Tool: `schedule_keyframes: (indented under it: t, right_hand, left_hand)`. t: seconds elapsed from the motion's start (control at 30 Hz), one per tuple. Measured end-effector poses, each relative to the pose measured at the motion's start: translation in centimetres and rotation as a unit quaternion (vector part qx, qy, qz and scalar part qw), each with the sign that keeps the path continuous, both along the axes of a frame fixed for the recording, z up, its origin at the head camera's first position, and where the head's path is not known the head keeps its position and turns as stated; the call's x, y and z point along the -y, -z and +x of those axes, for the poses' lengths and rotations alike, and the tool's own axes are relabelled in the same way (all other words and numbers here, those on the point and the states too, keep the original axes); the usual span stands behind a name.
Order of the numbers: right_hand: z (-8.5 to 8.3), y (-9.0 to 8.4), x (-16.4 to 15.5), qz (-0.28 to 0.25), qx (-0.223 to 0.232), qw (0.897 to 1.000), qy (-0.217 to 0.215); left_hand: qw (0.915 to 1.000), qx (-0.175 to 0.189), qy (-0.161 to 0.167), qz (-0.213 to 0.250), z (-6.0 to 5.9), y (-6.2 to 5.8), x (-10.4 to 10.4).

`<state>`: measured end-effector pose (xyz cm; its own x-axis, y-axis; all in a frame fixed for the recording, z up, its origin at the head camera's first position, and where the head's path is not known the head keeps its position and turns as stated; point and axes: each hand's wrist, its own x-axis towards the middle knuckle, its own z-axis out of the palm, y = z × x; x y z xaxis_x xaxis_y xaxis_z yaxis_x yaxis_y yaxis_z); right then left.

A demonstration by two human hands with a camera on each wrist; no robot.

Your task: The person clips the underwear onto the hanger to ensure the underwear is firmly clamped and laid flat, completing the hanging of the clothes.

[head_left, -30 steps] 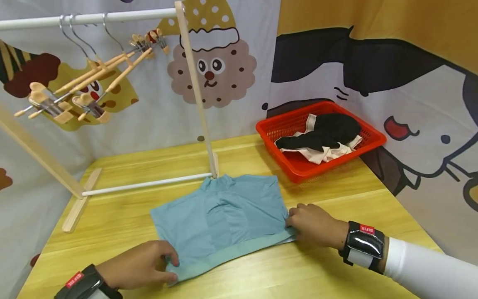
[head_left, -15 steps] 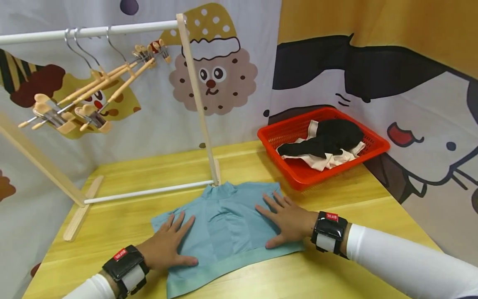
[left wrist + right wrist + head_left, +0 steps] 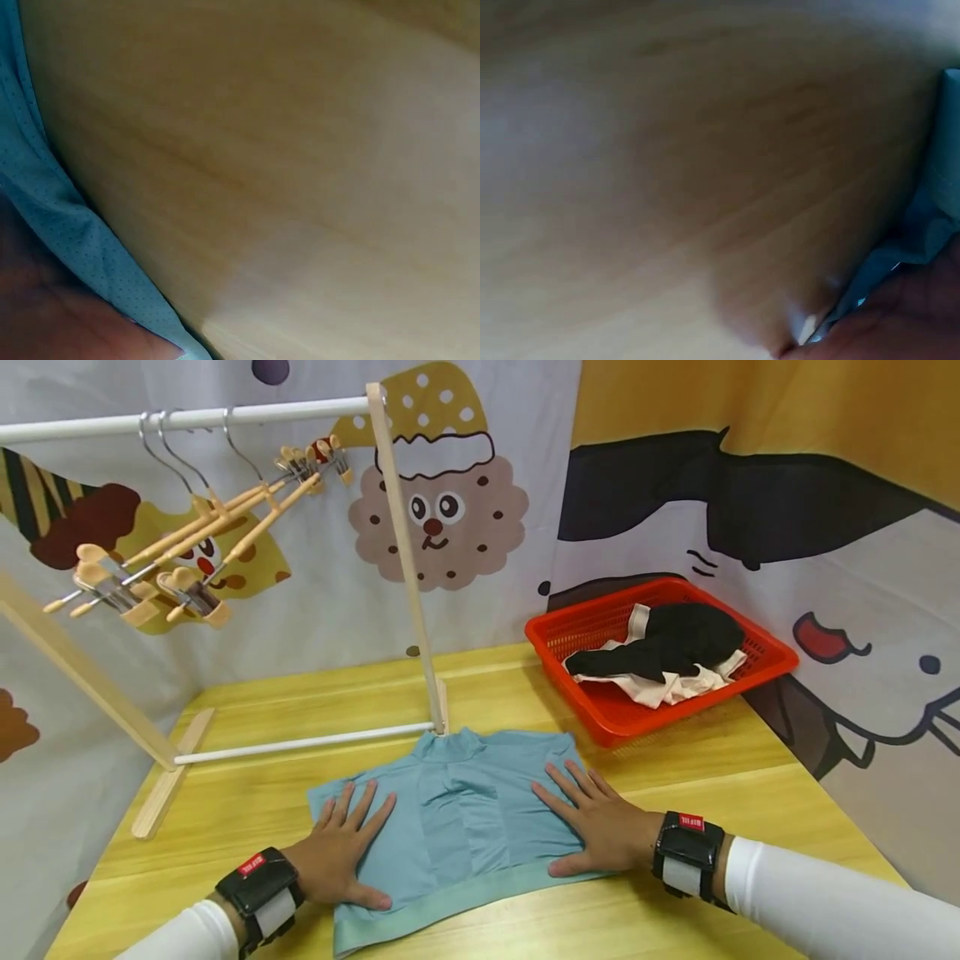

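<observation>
- Light teal stretch-fabric shorts (image 3: 457, 822) lie spread flat on the yellow wooden table (image 3: 750, 793), near the front edge and in the middle, with the paler waistband along the near side.
- Left hand (image 3: 341, 852) lies palm down on the left part of the teal shorts, fingers straight and fanned out, thumb pointing right; its grip holds nothing and only presses on the cloth.
- Right hand (image 3: 596, 827) lies palm down on the right part of the shorts in the same way, fingers straight and spread toward the far side, thumb pointing left along the waistband; its grip is flat and holds nothing.
- Both wrists wear black strapped camera bands above white sleeves.
- Left wrist view shows a strip of dotted teal fabric (image 3: 67, 217) against the wood, close and blurred; the right wrist view shows a teal edge (image 3: 930, 217) at its right side, also blurred.
- Far left of the shorts stands a wooden clothes rack with a white rail (image 3: 225, 417), its lower white bar just beyond the far edge of the cloth.
- Several wooden clip hangers (image 3: 187, 543) hang from the rail at the left.
- Far right on the table sits a red plastic mesh basket (image 3: 765, 647) holding black and beige garments (image 3: 667, 652), well apart from both hands.
</observation>
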<state>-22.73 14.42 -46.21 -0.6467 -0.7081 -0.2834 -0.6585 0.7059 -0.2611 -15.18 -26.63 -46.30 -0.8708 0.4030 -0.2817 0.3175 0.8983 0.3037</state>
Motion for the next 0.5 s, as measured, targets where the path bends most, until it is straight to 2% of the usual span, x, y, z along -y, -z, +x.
schedule_keyframes:
  t: [0.3, 0.5]
  right_hand:
    - [0.45, 0.73, -0.7, -0.011, -0.016, 1.0, 0.003]
    - [0.62, 0.93, -0.72, -0.022, -0.008, 1.0, 0.007]
  left_hand:
    - [0.9998, -0.014, 0.012, -0.011, -0.41, -0.46, -0.46]
    - [0.9998, -0.015, 0.015, 0.004, -0.66, -0.14, 0.0]
